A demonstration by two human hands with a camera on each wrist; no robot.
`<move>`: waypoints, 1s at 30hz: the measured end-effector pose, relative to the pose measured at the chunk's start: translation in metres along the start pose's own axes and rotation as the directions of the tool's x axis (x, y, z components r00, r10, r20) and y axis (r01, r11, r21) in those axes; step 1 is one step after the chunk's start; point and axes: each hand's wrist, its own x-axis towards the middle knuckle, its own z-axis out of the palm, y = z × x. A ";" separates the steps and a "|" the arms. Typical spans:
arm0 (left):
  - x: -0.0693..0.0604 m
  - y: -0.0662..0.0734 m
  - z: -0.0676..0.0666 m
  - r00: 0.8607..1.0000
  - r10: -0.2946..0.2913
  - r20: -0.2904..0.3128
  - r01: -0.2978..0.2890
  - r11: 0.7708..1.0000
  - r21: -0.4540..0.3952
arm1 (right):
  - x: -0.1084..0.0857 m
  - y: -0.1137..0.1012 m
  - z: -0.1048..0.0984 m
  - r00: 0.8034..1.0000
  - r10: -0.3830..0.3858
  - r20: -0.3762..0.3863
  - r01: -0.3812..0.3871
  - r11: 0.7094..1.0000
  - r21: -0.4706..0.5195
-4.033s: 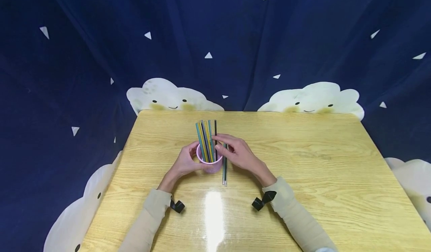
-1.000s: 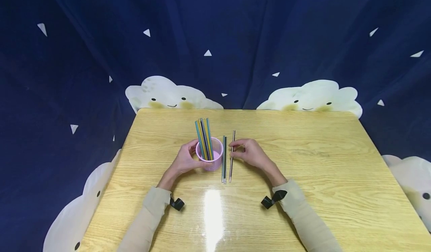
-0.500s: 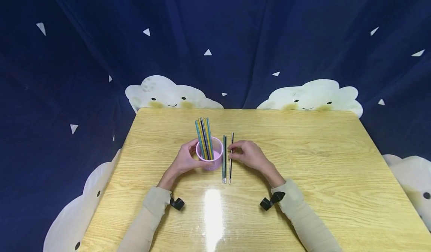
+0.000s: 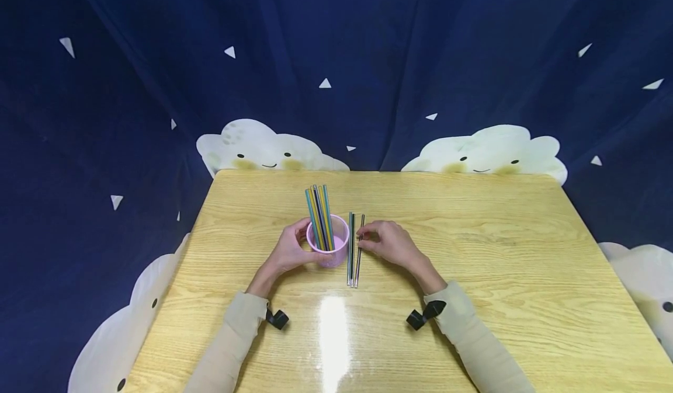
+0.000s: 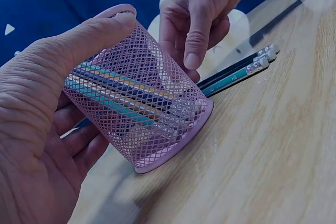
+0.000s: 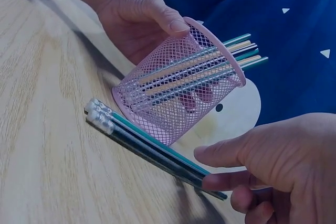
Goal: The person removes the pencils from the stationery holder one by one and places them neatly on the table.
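L grip (image 4: 291,248) clamps pink mesh cup (image 6: 173,116) w/ teal/yel pencils (image 4: 318,209); R grip (image 4: 389,243) unclear.

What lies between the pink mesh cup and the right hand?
The head view shows a teal pencil, a black pencil and, at the right hand, another dark pencil.
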 end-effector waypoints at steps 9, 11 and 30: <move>0.001 -0.001 0.000 1.000 0.005 0.011 -0.005 1.000 0.006 | -0.001 0.004 -0.005 0.999 0.028 -0.045 -0.028 1.000 -0.001; 0.000 -0.001 0.000 1.000 0.002 0.012 -0.002 1.000 0.003 | -0.001 0.004 -0.007 0.998 0.022 -0.051 -0.021 1.000 0.010; 0.000 0.000 0.000 1.000 0.002 0.003 -0.002 1.000 -0.008 | 0.001 -0.003 -0.005 0.972 -0.178 -0.152 0.219 0.922 0.320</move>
